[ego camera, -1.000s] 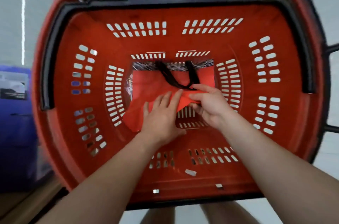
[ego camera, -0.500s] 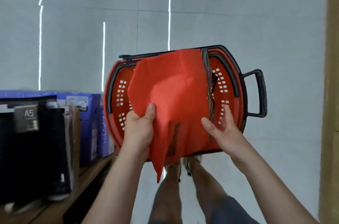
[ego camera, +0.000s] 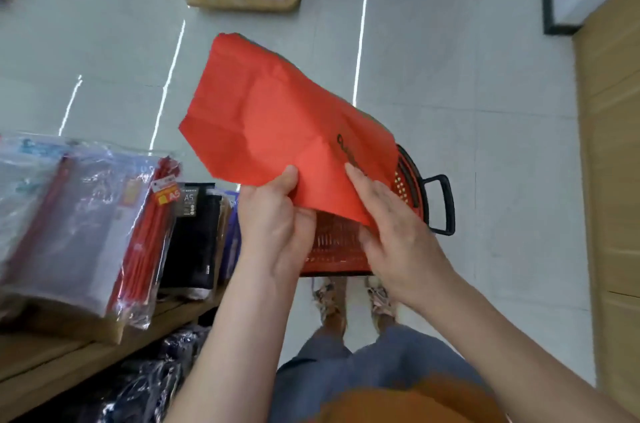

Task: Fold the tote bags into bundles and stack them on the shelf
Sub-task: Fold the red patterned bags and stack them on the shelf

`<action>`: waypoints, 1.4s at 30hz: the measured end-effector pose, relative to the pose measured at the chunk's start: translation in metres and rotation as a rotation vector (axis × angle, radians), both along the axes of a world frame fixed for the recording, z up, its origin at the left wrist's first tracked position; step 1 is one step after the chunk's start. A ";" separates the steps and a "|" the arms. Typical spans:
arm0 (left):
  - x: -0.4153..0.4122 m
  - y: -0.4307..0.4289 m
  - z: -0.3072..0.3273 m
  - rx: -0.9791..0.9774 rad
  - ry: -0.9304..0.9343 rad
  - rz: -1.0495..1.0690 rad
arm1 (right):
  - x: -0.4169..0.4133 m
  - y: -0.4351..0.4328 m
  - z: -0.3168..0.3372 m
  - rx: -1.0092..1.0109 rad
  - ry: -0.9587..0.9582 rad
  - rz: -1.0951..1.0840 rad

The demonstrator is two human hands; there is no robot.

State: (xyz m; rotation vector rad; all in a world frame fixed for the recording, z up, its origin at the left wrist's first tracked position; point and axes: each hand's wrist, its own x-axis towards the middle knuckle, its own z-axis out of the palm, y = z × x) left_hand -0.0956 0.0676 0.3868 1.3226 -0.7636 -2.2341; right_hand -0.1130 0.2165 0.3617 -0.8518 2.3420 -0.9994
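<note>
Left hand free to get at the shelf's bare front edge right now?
Probably yes: nothing stands between the left hand and the shelf beside it. But it grips the red bag, so the bag would come along.

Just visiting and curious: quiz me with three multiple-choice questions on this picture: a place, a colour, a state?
1. Where is the basket? A) on a shelf B) on the floor C) on an arm
2. Its handle colour? A) black B) white C) blue
3. The tote bag is? A) bundled B) spread out, held up C) shelved
B: it stands on the floor below the bag. A: the handle shows black. B: the left hand pinches its edge, the right hand rests flat on it.
</note>
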 end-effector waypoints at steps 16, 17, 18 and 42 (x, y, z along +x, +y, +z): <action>0.154 0.008 0.138 -1.503 -0.658 -0.311 | -0.100 0.053 0.171 -0.517 0.272 0.067; 0.161 0.011 0.140 -1.523 -0.619 -0.255 | -0.100 0.048 0.176 -0.560 0.234 0.028; 0.169 0.015 0.144 -1.489 -0.537 -0.206 | -0.101 0.044 0.179 -0.611 0.158 0.010; 0.583 0.229 0.170 -0.836 -0.827 0.695 | 0.240 -0.021 0.198 -0.220 -0.538 0.832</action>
